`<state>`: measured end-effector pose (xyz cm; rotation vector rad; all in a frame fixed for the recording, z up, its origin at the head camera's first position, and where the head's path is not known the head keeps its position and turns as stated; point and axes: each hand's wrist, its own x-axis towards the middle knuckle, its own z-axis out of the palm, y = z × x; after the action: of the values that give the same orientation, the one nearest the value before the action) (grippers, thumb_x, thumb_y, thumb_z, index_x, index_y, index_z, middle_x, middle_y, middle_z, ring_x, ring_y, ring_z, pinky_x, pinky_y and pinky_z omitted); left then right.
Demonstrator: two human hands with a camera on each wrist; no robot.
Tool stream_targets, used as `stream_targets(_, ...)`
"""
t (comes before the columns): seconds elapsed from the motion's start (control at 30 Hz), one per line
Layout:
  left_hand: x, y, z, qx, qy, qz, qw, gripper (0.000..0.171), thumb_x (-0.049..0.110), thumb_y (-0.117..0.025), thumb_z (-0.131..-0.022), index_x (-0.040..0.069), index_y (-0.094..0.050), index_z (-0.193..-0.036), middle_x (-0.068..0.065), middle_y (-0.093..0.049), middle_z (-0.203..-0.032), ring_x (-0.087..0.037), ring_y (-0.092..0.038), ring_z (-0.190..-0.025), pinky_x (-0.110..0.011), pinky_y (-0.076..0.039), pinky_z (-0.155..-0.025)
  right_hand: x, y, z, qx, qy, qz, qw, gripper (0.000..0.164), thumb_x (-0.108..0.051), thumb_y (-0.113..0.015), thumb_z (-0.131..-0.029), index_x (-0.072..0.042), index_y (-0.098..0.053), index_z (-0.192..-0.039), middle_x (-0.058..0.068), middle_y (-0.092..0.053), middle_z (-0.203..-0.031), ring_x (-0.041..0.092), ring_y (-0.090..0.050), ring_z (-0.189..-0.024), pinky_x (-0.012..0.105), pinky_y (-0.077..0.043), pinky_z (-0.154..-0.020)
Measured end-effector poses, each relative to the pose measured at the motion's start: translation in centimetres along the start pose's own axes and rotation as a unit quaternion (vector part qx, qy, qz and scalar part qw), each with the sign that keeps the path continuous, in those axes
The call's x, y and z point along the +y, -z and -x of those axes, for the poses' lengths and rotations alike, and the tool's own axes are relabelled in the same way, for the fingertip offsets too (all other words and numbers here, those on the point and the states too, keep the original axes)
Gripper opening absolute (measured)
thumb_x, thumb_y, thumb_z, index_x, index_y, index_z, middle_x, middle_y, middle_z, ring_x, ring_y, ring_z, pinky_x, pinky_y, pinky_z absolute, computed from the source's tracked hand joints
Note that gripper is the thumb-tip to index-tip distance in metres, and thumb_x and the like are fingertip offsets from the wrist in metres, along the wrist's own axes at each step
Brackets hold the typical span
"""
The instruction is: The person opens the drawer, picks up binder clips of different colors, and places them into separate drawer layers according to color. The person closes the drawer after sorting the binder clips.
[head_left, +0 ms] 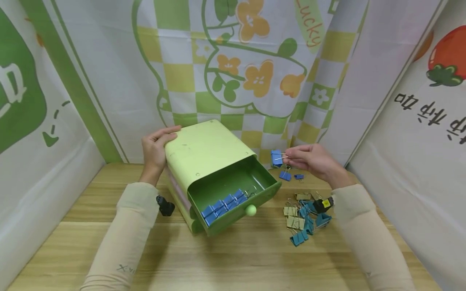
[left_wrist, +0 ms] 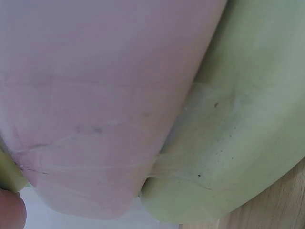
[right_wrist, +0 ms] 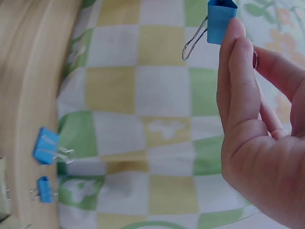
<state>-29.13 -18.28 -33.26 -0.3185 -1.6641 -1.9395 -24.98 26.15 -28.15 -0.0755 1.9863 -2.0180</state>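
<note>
Glossy drawer [head_left: 229, 220], wood-grain tabletop [head_left: 247, 258]

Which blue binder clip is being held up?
The blue binder clip with silver wire handles pinched in the right hand; the other blue clips lie in the green drawer or on the wooden table.

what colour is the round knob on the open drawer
The round knob is light green, paler than the green drawer; the head view shows it best.

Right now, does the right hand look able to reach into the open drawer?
Likely yes: the right hand, pinching a blue clip, is to the right of the drawer. The cabinet roof covers the drawer's back, but its pulled-out front is uncovered, with nothing visible between.
</note>
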Motion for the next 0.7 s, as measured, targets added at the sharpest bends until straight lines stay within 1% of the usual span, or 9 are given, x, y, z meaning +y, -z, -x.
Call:
stream_targets(0.07, 0.1, 0.0, 0.0, 0.0, 0.004, 0.001, 1.0, 0.017, 0.004, -0.07, -0.096, 0.0, -0.082, -0.106, -0.005, -0.083, -0.108, -0.01, -0.078, -0.098, -0.017, -0.06, -0.084, -0.8, -0.4, 0.6, -0.003, 0.004, 0.005, 1.0, 0.016, -0.005, -0.064, -0.104, -0.007, -0.08, -0.106, 0.006, -0.082, -0.098, 0.013, -0.081, -0.091, 0.021, -0.062, -0.088)
stream_targets(0.13, 0.1, 0.0, 0.0, -0.001, 0.005, 0.003, 1.0, 0.017, 0.005, -0.07, -0.096, 0.0, -0.083, -0.107, -0.005, -0.083, -0.108, -0.01, -0.078, -0.097, -0.017, -0.06, -0.082, -1.4, -0.8, 1.1, -0.006, 0.008, 0.011, 1.0, 0.015, -0.007, -0.066, -0.103, -0.004, -0.079, -0.11, 0.007, -0.082, -0.098, 0.014, -0.081, -0.09, 0.022, -0.063, -0.088)
stream_targets(0.2, 0.1, 0.1, 0.0, -0.002, 0.007, 0.004, 1.0, 0.017, 0.005, -0.071, -0.096, 0.0, -0.082, -0.107, -0.005, -0.083, -0.108, -0.01, -0.078, -0.097, -0.017, -0.06, -0.081, -1.9, -1.2, 1.6, -0.009, 0.015, 0.03, 0.999, 0.017, -0.009, -0.068, -0.102, -0.001, -0.077, -0.115, 0.006, -0.082, -0.1, 0.014, -0.081, -0.091, 0.024, -0.063, -0.09)
stream_targets(0.33, 0.1, 0.0, 0.0, -0.002, 0.002, -0.002, 1.0, 0.017, 0.005, -0.07, -0.096, 0.0, -0.083, -0.106, -0.005, -0.083, -0.108, -0.01, -0.078, -0.098, -0.017, -0.06, -0.084, -2.7, -2.0, 2.4, -0.017, 0.031, 0.078, 0.996, 0.017, -0.013, -0.073, -0.1, -0.004, -0.077, -0.113, 0.008, -0.081, -0.106, 0.016, -0.081, -0.095, 0.028, -0.063, -0.093)
stream_targets(0.43, 0.1, 0.0, 0.0, -0.002, 0.001, -0.006, 1.0, 0.017, 0.005, -0.07, -0.096, 0.001, -0.083, -0.106, -0.005, -0.083, -0.109, -0.009, -0.077, -0.1, -0.018, -0.059, -0.087, -3.1, -2.7, 3.1, -0.025, 0.044, 0.129, 0.99, 0.024, -0.017, -0.074, -0.1, -0.001, -0.076, -0.118, 0.008, -0.081, -0.11, 0.017, -0.081, -0.099, 0.03, -0.063, -0.094)
stream_targets(0.57, 0.0, 0.0, 0.0, 0.0, -0.003, -0.007, 1.0, 0.017, 0.004, -0.07, -0.095, 0.002, -0.083, -0.105, -0.005, -0.083, -0.108, -0.009, -0.077, -0.101, -0.018, -0.059, -0.089, -3.6, -4.0, 4.1, -0.038, 0.058, 0.202, 0.977, 0.035, -0.018, -0.072, -0.101, 0.006, -0.071, -0.126, 0.009, -0.081, -0.112, 0.019, -0.08, -0.1, 0.033, -0.064, -0.093)
stream_targets(0.63, 0.0, 0.0, 0.0, 0.001, -0.003, -0.005, 1.0, 0.017, 0.004, -0.07, -0.095, 0.002, -0.083, -0.105, -0.004, -0.084, -0.107, -0.008, -0.078, -0.101, -0.017, -0.059, -0.09, -3.8, -4.7, 4.5, -0.044, 0.064, 0.232, 0.97, 0.035, -0.017, -0.072, -0.101, 0.007, -0.071, -0.126, 0.011, -0.081, -0.111, 0.021, -0.08, -0.1, 0.033, -0.065, -0.092)
stream_targets(0.7, -0.1, 0.0, -0.1, 0.001, -0.004, -0.002, 1.0, 0.017, 0.004, -0.071, -0.095, 0.002, -0.083, -0.105, -0.003, -0.084, -0.106, -0.008, -0.078, -0.101, -0.017, -0.059, -0.089, -4.0, -5.5, 4.9, -0.047, 0.068, 0.256, 0.963, 0.031, -0.017, -0.073, -0.1, 0.005, -0.074, -0.122, 0.011, -0.082, -0.109, 0.024, -0.08, -0.099, 0.034, -0.065, -0.091)
